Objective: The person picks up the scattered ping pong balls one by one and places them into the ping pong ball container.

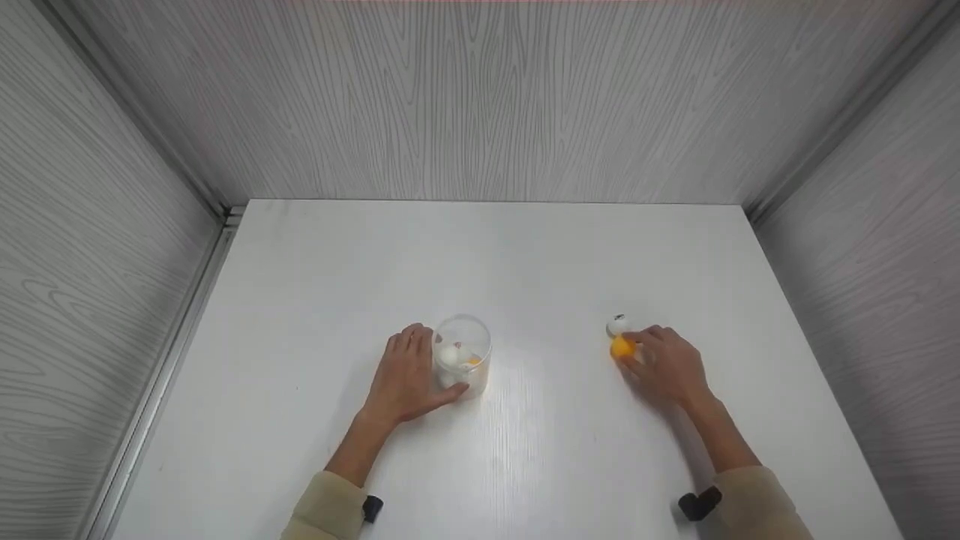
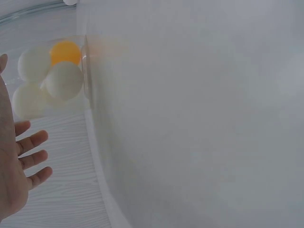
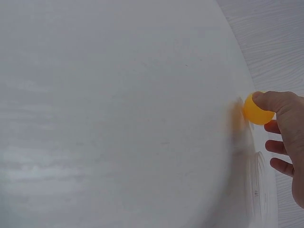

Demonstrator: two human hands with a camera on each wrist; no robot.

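Observation:
A clear plastic cup point(image 1: 482, 373) stands upright on the white table, with several white ping-pong balls point(image 2: 64, 80) and an orange one point(image 2: 65, 52) inside. My left hand point(image 1: 405, 375) holds the cup from its left side, thumb across the front and fingers along the far side. Over to the right, my right hand point(image 1: 669, 369) pinches an orange ping-pong ball point(image 1: 622, 347) between thumb and fingers, at or just above the tabletop. Just beyond that ball lies a white ping-pong ball point(image 1: 617, 324) with a dark printed mark, partly covered in the head view.
Grey wood-grain panels enclose the white table point(image 1: 360, 255) at the back point(image 1: 480, 105), left point(image 1: 97, 247) and right point(image 1: 885, 247). A metal rail point(image 1: 176, 337) runs along the table's left edge. Bare tabletop lies between the two hands.

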